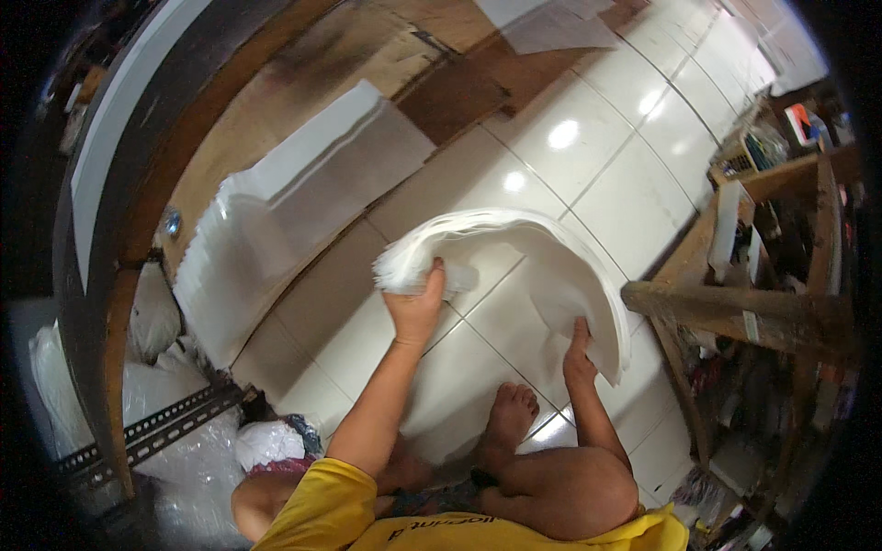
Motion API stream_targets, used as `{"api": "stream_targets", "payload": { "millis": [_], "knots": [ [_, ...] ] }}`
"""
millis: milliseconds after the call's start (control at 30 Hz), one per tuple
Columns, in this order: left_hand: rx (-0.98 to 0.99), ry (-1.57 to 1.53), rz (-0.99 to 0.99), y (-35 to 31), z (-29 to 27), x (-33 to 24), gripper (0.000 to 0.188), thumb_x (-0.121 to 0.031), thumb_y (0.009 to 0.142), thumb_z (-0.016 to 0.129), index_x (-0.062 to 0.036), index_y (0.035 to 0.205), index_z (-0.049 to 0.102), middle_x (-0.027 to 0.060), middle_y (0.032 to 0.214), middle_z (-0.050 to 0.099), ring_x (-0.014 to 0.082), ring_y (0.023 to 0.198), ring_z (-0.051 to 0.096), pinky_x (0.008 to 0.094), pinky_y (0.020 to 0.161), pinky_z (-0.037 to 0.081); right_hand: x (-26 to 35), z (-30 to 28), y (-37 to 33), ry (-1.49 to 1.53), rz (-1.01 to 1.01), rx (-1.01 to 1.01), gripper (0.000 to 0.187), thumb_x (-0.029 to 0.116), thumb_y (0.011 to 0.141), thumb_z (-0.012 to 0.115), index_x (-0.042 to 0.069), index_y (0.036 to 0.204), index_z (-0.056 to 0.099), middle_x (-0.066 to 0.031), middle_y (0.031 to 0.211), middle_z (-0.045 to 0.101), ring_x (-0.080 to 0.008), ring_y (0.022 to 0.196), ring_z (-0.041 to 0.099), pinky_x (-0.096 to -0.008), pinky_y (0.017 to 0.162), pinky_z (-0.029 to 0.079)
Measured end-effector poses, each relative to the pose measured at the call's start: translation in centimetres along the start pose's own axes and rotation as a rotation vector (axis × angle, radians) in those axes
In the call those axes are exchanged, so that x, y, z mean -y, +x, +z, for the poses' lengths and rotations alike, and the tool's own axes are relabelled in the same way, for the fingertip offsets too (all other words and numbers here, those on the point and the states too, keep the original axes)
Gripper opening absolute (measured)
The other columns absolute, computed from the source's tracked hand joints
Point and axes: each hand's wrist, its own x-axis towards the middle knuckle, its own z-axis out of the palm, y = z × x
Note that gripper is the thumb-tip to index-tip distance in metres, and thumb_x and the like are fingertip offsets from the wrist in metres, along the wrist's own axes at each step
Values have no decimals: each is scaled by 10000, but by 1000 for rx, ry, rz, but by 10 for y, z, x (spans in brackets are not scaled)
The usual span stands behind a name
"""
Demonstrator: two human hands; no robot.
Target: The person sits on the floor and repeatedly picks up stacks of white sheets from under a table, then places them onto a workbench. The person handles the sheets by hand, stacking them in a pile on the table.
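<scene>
a person in a yellow shirt (335, 505) holds a curved sheaf of white sheets (514, 225). the left hand (418, 298) clasps one end, thumb on the inner face; the right hand (579, 358) grips the other. between the hands the sheaf bows away from the body, over a tiled floor (625, 179). left of the hands, a fanned stack of white sheets (266, 216) lies on a low wooden platform (446, 101); to their right stands a wooden rack (735, 308).
</scene>
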Motion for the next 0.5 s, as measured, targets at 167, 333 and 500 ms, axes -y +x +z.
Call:
{"api": "stream_targets", "payload": {
  "millis": [167, 333, 500],
  "knots": [
    [62, 70, 32, -1, 1, -9, 240, -116, 815, 751, 12, 1006, 683, 86, 956, 705, 193, 867, 656, 327, 806, 510, 49, -5, -21, 34, -161, 102, 396, 236, 980, 604, -62, 1240, 590, -185, 1252, 606, -274, 1114, 578, -377, 996, 440],
    [-8, 38, -108, 15, -4, -7, 357, -144, 826, 743, 14, 1123, 621, 112, 1033, 686, 213, 939, 649, 330, 841, 499, 100, -2, -16, 115, -159, 42, 325, 183, 984, 591, -65, 1194, 606, -163, 1155, 645, -236, 1053, 600, -349, 935, 467],
    [-43, 47, -223, 9, -23, -46, 422, -138, 836, 736, 38, 1185, 576, 150, 1096, 659, 232, 987, 632, 343, 875, 488, 187, -48, -37, -30, -264, 42, 275, 120, 954, 574, -12, 1185, 643, -180, 1056, 704, -281, 962, 680, -369, 853, 513]
  ]
}}
